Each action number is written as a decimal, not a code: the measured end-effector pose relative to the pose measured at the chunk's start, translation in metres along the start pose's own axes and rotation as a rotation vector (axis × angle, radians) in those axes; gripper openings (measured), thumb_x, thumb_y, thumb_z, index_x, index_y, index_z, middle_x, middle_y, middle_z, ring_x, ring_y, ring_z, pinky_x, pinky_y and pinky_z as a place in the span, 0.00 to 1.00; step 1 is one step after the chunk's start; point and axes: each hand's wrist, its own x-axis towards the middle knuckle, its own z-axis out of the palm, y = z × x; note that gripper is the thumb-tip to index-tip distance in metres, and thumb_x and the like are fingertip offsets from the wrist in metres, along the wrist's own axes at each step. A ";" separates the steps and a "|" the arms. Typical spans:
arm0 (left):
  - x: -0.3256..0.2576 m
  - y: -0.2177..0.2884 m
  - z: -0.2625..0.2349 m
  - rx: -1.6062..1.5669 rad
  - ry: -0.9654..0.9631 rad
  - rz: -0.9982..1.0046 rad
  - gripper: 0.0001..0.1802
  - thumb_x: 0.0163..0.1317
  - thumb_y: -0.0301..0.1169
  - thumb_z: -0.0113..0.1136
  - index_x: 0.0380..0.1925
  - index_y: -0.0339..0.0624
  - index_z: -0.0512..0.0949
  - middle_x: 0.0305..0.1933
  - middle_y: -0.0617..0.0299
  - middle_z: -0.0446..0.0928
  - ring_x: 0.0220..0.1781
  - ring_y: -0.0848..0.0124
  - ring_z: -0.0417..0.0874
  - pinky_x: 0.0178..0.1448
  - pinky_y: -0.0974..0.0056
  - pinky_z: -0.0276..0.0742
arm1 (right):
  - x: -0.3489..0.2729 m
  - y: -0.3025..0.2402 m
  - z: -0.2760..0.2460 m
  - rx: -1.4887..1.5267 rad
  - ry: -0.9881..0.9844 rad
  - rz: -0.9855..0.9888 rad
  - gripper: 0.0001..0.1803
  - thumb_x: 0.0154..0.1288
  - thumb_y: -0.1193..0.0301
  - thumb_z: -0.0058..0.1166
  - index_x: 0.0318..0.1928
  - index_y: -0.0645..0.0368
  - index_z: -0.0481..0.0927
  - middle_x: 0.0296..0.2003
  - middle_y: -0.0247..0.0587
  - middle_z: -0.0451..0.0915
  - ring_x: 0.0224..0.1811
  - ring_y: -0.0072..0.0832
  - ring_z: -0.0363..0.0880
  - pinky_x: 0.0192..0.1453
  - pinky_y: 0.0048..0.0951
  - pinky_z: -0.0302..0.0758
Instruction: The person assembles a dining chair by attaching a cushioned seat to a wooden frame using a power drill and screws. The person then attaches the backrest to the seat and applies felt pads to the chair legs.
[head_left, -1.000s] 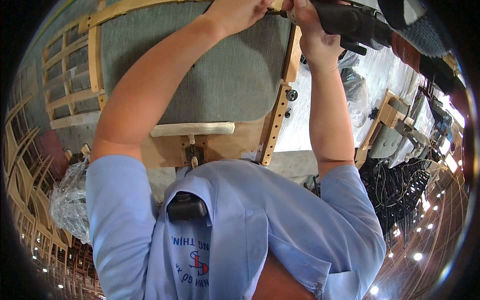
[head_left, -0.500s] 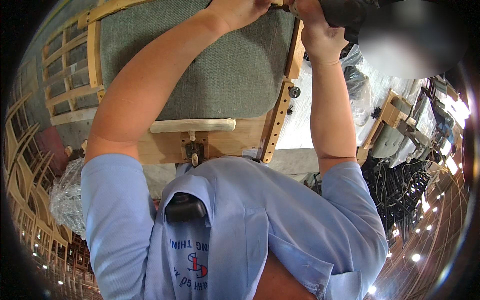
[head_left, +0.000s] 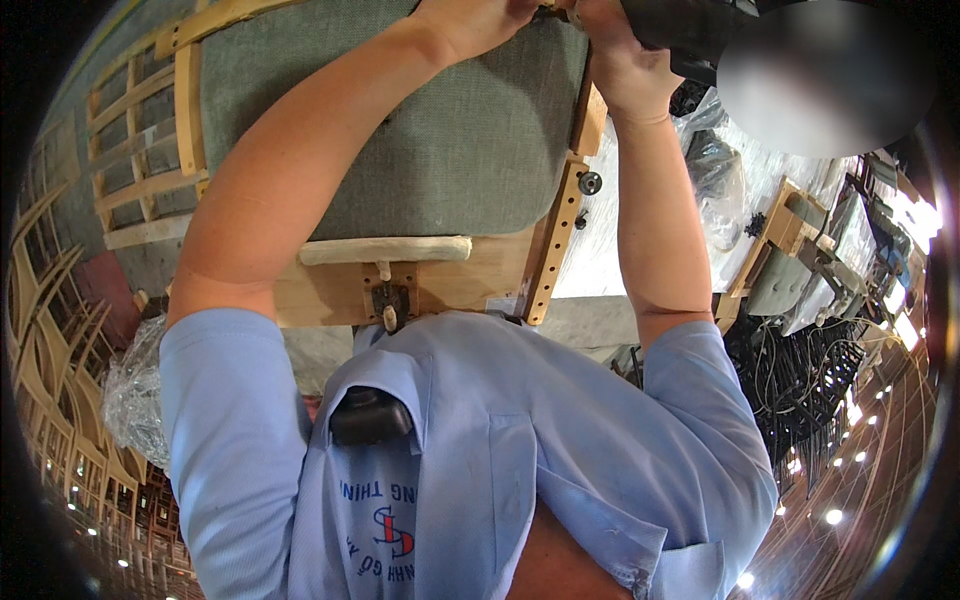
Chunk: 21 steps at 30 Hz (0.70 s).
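A grey fabric-covered panel (head_left: pixel 450 150) with rounded corners lies in a wooden jig (head_left: pixel 490 270). At its near edge a cream padded bar (head_left: pixel 385 250) sits on a toggle clamp (head_left: pixel 390 300). My left hand (head_left: pixel 480 22) is at the panel's far edge, its fingers closed and partly cut off by the frame's top, so what they pinch is hidden. Beside it, past the panel's right far corner, my right hand (head_left: pixel 630 65) is closed against a black tool (head_left: pixel 690 28), most of which is out of frame or behind a blurred patch.
A wooden strip with holes (head_left: pixel 555 245) and a black knob (head_left: pixel 590 183) border the panel's right side. Clear plastic wrap (head_left: pixel 720 170) lies on a white surface farther right. Slatted wooden frames (head_left: pixel 140 150) stand left. Another wood-and-metal clamp fixture (head_left: pixel 800 250) is at right.
Both hands have shifted slightly left, and the black tool has moved left with my right hand. The panel and clamp stay put.
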 end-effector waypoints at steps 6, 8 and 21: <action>0.000 0.000 0.002 -0.040 0.030 0.053 0.10 0.70 0.28 0.56 0.42 0.39 0.65 0.40 0.37 0.79 0.48 0.36 0.80 0.48 0.47 0.75 | -0.001 -0.002 0.000 -0.011 0.008 0.005 0.11 0.63 0.76 0.67 0.45 0.60 0.80 0.36 0.36 0.81 0.38 0.24 0.79 0.45 0.27 0.76; 0.002 0.003 0.001 -0.052 -0.003 -0.002 0.10 0.70 0.28 0.57 0.42 0.39 0.65 0.40 0.37 0.79 0.48 0.36 0.81 0.49 0.47 0.75 | 0.001 -0.002 -0.001 -0.015 0.006 -0.007 0.12 0.63 0.76 0.67 0.45 0.60 0.80 0.36 0.36 0.81 0.38 0.24 0.79 0.45 0.27 0.76; -0.073 -0.003 -0.035 0.064 0.285 -0.113 0.12 0.68 0.33 0.68 0.48 0.41 0.84 0.43 0.59 0.83 0.43 0.68 0.84 0.52 0.64 0.80 | -0.006 0.001 -0.012 0.012 -0.020 0.045 0.12 0.63 0.75 0.68 0.45 0.59 0.80 0.36 0.36 0.81 0.38 0.24 0.79 0.45 0.27 0.76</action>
